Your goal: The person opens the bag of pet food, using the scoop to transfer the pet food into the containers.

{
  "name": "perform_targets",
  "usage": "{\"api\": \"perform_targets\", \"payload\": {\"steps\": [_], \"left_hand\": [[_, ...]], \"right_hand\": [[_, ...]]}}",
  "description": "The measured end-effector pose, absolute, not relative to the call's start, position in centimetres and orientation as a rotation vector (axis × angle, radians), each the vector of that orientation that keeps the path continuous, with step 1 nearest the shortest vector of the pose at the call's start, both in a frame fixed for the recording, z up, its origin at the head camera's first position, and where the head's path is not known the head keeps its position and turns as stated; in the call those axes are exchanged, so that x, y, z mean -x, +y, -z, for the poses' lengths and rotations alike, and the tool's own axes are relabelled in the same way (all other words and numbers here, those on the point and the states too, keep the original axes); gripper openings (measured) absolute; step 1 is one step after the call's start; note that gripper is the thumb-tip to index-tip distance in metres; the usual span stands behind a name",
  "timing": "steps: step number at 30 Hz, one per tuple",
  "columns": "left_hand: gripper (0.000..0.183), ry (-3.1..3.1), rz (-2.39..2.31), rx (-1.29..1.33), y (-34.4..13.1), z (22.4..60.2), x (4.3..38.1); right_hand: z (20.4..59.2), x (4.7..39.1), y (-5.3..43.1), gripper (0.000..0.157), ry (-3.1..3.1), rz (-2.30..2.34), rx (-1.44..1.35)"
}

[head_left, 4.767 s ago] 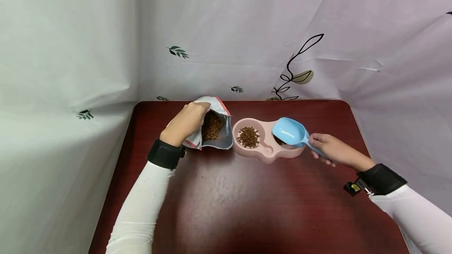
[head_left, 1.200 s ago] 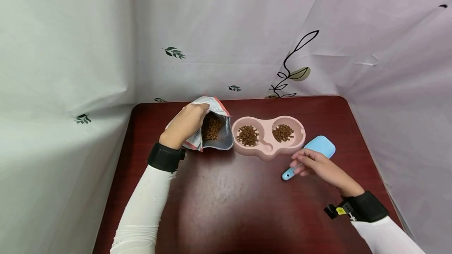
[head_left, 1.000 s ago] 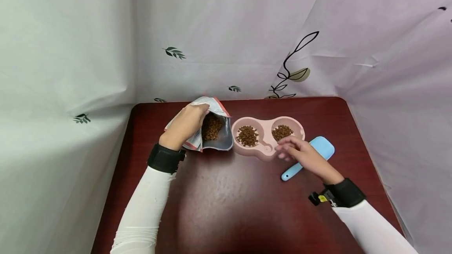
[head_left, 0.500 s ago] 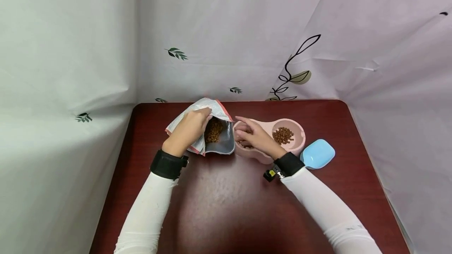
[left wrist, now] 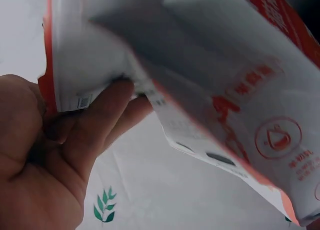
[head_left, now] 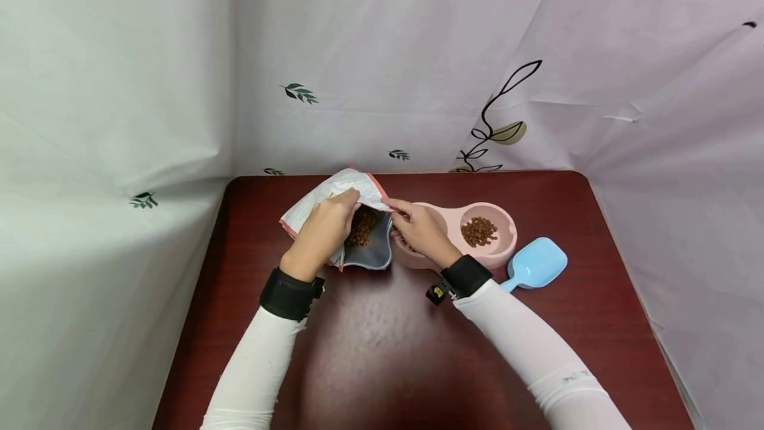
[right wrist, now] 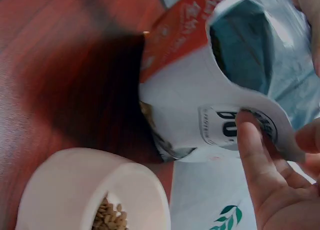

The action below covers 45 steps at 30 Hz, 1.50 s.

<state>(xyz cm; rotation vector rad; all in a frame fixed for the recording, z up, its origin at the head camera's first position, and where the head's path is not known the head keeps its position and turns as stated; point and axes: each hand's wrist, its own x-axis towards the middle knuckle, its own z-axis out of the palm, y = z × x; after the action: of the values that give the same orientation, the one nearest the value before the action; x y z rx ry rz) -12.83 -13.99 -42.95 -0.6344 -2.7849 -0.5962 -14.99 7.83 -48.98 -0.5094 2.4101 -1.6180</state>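
Note:
A white and red pet food bag with a silvery lining stands at the table's back, its mouth spread and brown kibble inside. My left hand grips the left side of its mouth; in the left wrist view the fingers bend round the printed edge. On the opposite side my right hand pinches the rim, thumb and fingers on either side of the film. Beside the bag sits a pink double bowl, its left cup partly hidden by my right hand. Kibble lies in both cups.
A light blue scoop lies right of the bowl, its handle partly behind my right forearm. The dark red table ends at a patterned white cloth behind, with cloth on both sides too.
My right hand has put the scoop down on the table, then moved left over the bowl and taken hold of the bag's rim. The left hand keeps its grip; the bag's mouth has shifted slightly.

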Motion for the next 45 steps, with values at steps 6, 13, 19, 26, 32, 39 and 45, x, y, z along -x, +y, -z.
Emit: {"api": "perform_targets", "payload": {"steps": [6,13,19,26,32,39,45], "left_hand": [[0.017,-2.8,0.618,0.603,-13.6,42.9,12.0],[0.067,-2.814,0.838,0.5,-16.0,45.0,6.4],[0.107,-2.674,0.784,0.618,-18.7,48.1,2.8],[0.07,-2.291,0.77,0.604,-19.8,50.1,3.5],[0.057,-2.191,0.829,0.498,-19.0,50.0,3.0],[0.049,-2.119,0.922,0.402,-17.3,49.2,2.4],[0.041,-2.093,0.985,0.334,-16.9,48.4,2.3]], "right_hand": [[48.5,15.0,8.0,0.034,2.745,1.397,0.536],[48.6,14.2,7.6,0.028,2.794,1.408,0.603],[47.6,14.0,7.5,0.028,2.781,1.415,0.613],[46.5,13.9,7.6,0.028,2.777,1.378,0.638],[45.6,13.3,8.0,0.029,2.644,1.464,0.61],[44.5,12.8,9.0,0.028,2.587,1.491,0.583],[44.0,13.2,9.5,0.028,2.523,1.548,0.62]]}}
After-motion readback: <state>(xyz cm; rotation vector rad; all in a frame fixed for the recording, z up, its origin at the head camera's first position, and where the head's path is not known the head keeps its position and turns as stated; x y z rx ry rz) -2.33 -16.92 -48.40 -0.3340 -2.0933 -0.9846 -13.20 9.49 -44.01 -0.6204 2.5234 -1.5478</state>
